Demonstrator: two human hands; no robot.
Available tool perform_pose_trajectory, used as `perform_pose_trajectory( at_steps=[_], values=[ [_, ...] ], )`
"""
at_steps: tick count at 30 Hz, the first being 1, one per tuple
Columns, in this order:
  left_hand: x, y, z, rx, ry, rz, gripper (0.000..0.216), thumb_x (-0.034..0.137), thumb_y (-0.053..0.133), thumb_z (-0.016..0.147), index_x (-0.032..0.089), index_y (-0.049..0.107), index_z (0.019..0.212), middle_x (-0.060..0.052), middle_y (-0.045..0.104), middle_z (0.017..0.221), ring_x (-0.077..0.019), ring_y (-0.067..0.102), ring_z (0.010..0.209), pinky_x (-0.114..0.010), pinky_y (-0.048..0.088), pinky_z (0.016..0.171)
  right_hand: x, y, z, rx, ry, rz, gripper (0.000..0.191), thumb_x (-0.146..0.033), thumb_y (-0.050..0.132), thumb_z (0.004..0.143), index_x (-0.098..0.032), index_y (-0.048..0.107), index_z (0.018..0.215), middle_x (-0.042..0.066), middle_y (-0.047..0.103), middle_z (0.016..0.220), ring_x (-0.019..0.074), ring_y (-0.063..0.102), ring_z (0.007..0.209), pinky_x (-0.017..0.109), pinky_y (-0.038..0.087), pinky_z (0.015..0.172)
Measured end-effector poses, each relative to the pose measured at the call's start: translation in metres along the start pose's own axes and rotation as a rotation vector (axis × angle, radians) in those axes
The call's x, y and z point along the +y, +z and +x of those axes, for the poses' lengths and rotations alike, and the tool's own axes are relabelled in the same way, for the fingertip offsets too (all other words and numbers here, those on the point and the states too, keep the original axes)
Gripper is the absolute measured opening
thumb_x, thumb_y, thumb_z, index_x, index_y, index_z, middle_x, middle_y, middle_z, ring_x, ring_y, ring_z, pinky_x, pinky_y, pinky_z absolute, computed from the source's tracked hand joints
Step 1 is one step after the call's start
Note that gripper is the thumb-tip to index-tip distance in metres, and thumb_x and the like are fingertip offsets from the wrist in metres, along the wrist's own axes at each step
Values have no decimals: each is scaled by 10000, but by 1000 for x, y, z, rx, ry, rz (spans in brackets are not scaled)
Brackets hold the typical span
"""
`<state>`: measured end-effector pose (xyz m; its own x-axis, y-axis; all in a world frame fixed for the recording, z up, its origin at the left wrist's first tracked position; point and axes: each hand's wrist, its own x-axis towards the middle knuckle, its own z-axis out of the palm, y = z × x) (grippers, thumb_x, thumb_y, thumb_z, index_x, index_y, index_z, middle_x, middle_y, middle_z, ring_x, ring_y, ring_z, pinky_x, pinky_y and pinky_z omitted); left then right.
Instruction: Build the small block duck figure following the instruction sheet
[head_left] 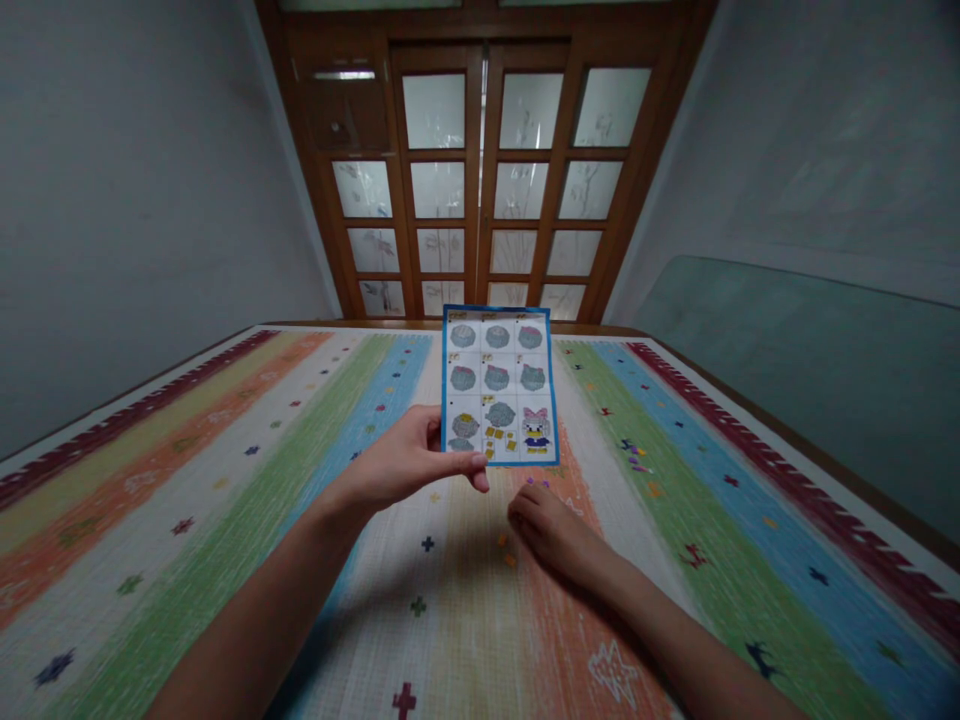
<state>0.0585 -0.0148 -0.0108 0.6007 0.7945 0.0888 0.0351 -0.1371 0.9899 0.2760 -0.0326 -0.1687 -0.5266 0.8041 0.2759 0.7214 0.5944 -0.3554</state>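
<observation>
My left hand [409, 462] holds up a blue-bordered instruction sheet [498, 385] by its lower left corner, thumb pressed across the bottom edge. The sheet shows a grid of building steps and a small cartoon figure with a pink bow at the lower right. My right hand [551, 528] rests knuckles-up on the striped cloth just below the sheet, fingers curled; whether it holds anything is hidden. Tiny orange pieces [506, 552] lie on the cloth beside its fingers, and a few small purple pieces [634, 455] sit further right.
A striped tablecloth [225, 480] in green, blue, orange and white covers the table. Wooden doors with frosted glass panes [480, 180] stand behind the far edge. A glass panel [810, 370] leans at the right wall.
</observation>
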Motion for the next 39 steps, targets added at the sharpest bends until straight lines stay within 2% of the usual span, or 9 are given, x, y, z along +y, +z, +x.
perform_pose_trajectory(
  at_steps=[7, 10, 13, 16, 22, 39],
  values=[
    [3, 1, -1, 10, -19, -13, 189, 241, 795, 606, 110, 659, 585, -26, 668, 628, -136, 606, 670, -254, 489, 727, -5, -2, 0, 28, 7, 64, 237, -63, 395, 863, -147, 600, 776, 82, 579, 819, 175, 523, 762, 310, 454, 704],
    [3, 1, -1, 14, -25, -19, 197, 240, 800, 598, 109, 653, 587, -24, 664, 618, -134, 605, 661, -250, 491, 714, -13, -8, -1, 12, -18, 195, 203, -141, 428, 898, -145, 630, 921, 90, 593, 891, 174, 553, 834, 307, 468, 764],
    [3, 1, -1, 22, -35, -23, 206, 248, 801, 597, 109, 649, 601, -28, 669, 632, -136, 608, 656, -251, 495, 693, -20, -14, -3, -79, -69, 231, 199, -185, 501, 880, -159, 644, 1016, 94, 596, 947, 179, 561, 896, 297, 469, 803],
    [3, 1, -1, 19, -29, -19, 213, 266, 789, 614, 107, 647, 607, -32, 673, 643, -135, 609, 654, -256, 497, 701, -21, -15, -3, -134, -81, 200, 180, -183, 515, 873, -164, 682, 938, 91, 596, 925, 177, 564, 880, 285, 467, 786],
    [3, 1, -1, 4, -5, -6, 213, 282, 781, 631, 114, 651, 618, -25, 672, 629, -134, 612, 664, -258, 503, 722, -14, -9, -2, -145, -25, 232, 152, -127, 523, 846, -154, 672, 840, 65, 599, 842, 161, 577, 804, 268, 470, 731],
    [4, 2, -2, 5, -13, -18, 244, 317, 775, 641, 112, 643, 620, -33, 677, 642, -135, 615, 662, -265, 498, 727, -12, -12, 0, -106, 5, 321, 152, -105, 504, 823, -153, 648, 813, 48, 615, 798, 144, 572, 737, 253, 448, 678]
  ],
)
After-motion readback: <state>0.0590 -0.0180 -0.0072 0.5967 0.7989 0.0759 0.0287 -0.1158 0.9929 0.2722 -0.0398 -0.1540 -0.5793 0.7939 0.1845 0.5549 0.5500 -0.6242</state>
